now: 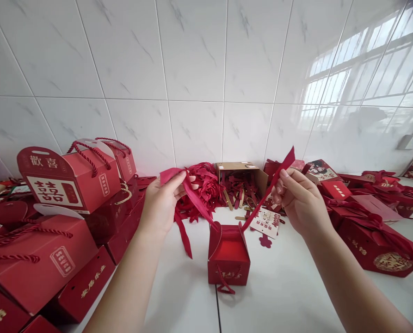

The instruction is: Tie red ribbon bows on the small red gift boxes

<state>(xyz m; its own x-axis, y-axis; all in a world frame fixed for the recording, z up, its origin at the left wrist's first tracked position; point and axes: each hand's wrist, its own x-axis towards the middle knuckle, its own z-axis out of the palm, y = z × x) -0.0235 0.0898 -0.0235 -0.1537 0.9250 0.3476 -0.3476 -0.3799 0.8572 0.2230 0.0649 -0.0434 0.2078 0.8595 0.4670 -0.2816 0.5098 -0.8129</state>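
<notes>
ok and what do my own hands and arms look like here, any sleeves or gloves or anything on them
The left hand and right hand are bare, with no gloves. No sleeve, watch or bracelet shows on either arm, and no marking stands out. No ring shows either, though some fingers are partly hidden.

Left of the small red box (229, 270) in front of me, farther back, I can read 歡喜 on the arched flap of a tall carton (98, 187), and 囍 on its white panel (48, 190). Lower, also left of the small box, 安居乐业 runs in gold on a dark red box (72, 300). My small box's own gold script is partly behind its cord (223, 280); I can't make out all of it. Behind it to the right, the tag's (266, 223) characters are too small for me.
</notes>
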